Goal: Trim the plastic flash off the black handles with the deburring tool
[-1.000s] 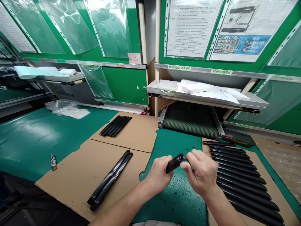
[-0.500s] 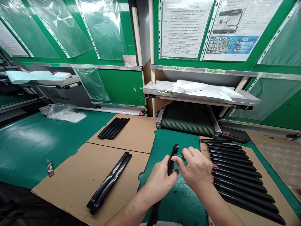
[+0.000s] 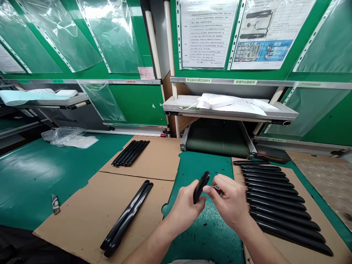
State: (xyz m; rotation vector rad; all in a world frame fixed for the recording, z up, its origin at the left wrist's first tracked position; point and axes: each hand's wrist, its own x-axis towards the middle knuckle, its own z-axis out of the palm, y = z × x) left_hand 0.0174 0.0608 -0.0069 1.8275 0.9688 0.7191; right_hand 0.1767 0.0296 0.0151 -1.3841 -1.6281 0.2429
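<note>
My left hand (image 3: 184,209) is closed around a long glossy black plastic strip (image 3: 200,186), whose rounded end sticks up between my hands over the green mat (image 3: 203,234). My right hand (image 3: 229,203) pinches a small thin tool (image 3: 216,187) against the strip's upper end; the tool is mostly hidden by the fingers. To the right, several matching black strips (image 3: 277,201) lie in a row on a cardboard sheet (image 3: 291,253). Two more strips (image 3: 127,217) lie side by side on the cardboard (image 3: 90,216) at my left.
A bundle of several black strips (image 3: 131,152) rests on the far cardboard. A conveyor belt (image 3: 218,141) runs under a shelf holding papers (image 3: 233,104). Clear plastic bags (image 3: 67,135) and a small knife-like tool (image 3: 55,204) lie on the left of the bench.
The black strip has swung from lying nearly level between my hands to pointing up and away. My right hand stays at its tip, and the view has shifted slightly right.
</note>
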